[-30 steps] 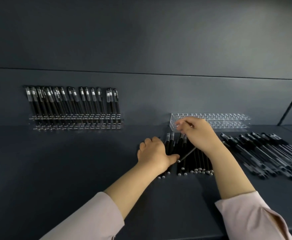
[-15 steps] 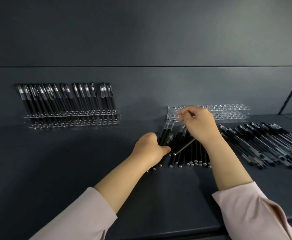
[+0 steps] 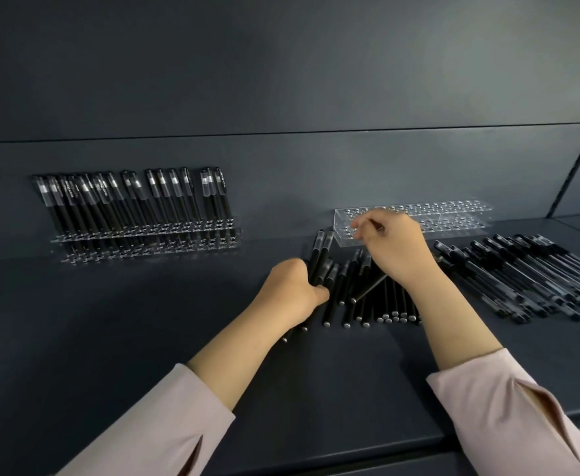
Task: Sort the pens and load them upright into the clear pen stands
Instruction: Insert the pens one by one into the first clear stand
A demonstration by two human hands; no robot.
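A row of black pens (image 3: 389, 300) lies on the dark table in front of me. My left hand (image 3: 293, 290) grips a few pens (image 3: 319, 259) at the row's left end, lifting their capped ends. My right hand (image 3: 393, 249) pinches a single black pen (image 3: 369, 289) slanting down under the palm, its tip at the left end of the clear pen stand (image 3: 453, 219). That stand holds no pens. A second clear stand (image 3: 144, 235) at the back left is filled with several upright black pens (image 3: 130, 197).
A loose pile of black pens with clear caps (image 3: 528, 276) lies on the table at the right. The dark wall (image 3: 281, 97) rises right behind both stands. The table's front edge (image 3: 419, 444) runs near my sleeves.
My left hand curled from flat on the row to gripping a few pens and raising them. My right hand kept its pen at the stand's left end. The view shifted slightly.
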